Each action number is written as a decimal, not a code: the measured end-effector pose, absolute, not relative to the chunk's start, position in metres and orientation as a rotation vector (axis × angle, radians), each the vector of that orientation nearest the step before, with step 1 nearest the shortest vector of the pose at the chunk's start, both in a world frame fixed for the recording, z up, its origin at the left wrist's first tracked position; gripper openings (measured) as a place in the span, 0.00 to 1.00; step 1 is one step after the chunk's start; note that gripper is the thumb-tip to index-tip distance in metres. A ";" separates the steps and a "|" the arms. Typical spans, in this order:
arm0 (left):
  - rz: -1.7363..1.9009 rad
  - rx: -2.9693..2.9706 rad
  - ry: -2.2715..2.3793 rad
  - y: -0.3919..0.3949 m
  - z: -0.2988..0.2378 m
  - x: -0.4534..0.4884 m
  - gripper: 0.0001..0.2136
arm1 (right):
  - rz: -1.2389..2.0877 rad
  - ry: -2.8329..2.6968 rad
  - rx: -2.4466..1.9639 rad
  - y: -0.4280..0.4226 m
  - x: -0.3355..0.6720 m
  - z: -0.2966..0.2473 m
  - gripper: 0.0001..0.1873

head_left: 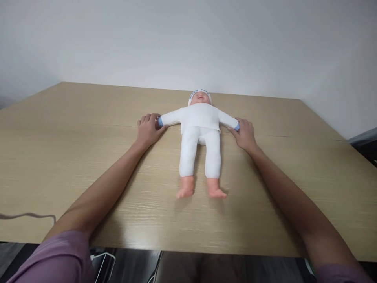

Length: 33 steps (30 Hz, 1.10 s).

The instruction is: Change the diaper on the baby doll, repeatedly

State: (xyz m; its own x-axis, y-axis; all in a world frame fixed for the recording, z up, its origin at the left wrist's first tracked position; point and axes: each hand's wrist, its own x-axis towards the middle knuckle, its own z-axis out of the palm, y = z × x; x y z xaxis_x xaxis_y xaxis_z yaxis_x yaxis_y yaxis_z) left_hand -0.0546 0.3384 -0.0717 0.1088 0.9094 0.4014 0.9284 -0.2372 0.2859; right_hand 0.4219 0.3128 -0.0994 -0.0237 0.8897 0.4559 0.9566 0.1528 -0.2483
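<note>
A baby doll (200, 118) in a white top, white trousers and a white cap with blue lettering lies on its back, feet toward me. Its arms stretch out to both sides, with blue cuffs at the wrists. My left hand (149, 129) is closed around the doll's cuff and hand on the left. On the right, my right hand (245, 133) grips the opposite cuff in the same way. The doll's own hands are hidden by my fingers. Its bare feet rest apart on the wood.
The doll lies on a wide wooden table (141, 204) that meets a pale wall (176, 43) at the back. A cable (28, 215) runs over the table at the left front. Beyond the right edge stands a dark object (366, 143). White cables (104, 255) show below the front edge.
</note>
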 end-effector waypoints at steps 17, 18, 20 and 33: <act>-0.860 -2.228 -2.032 0.315 -0.071 -0.062 0.22 | -0.150 -1.702 -1.830 0.292 0.432 -0.113 0.32; -0.856 -2.213 -2.066 0.315 -0.070 -0.062 0.22 | -0.138 -1.666 -1.835 0.295 0.434 -0.113 0.31; -0.830 -2.194 -2.120 0.316 -0.068 -0.062 0.22 | -0.129 -1.613 -1.850 0.299 0.437 -0.114 0.31; -0.786 -2.186 -2.177 0.327 -0.071 -0.063 0.24 | -0.153 -1.598 -1.894 0.306 0.444 -0.121 0.22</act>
